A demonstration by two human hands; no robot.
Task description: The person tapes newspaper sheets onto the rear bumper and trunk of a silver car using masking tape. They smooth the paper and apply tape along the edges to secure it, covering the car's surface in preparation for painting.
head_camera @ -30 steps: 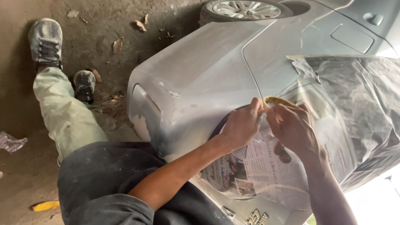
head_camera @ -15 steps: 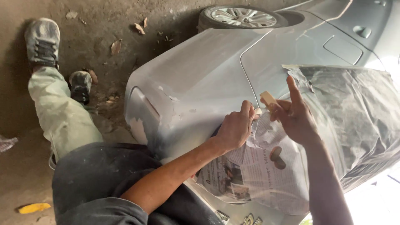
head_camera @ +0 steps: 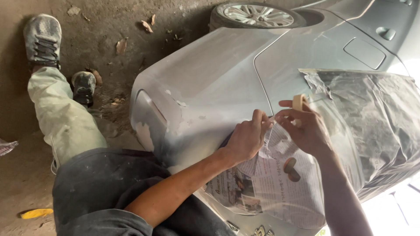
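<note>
The roll of masking tape (head_camera: 299, 103) sits pinched in your right hand (head_camera: 306, 131), over the newspaper (head_camera: 271, 183) spread on the grey car body (head_camera: 210, 87). Your left hand (head_camera: 247, 137) pinches the tape's free end at the paper's top edge. Plastic sheeting (head_camera: 372, 118) covers the glass beside it. Below lies a dirt floor (head_camera: 109, 26) with dry leaves.

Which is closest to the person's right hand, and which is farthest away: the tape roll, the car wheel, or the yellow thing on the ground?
From the right hand, in the head view:
1. Tape roll, held in its fingers, just above.
2. Car wheel, up at the top, a little to the left.
3. Yellow thing, far off at the bottom left, on the ground.
</note>
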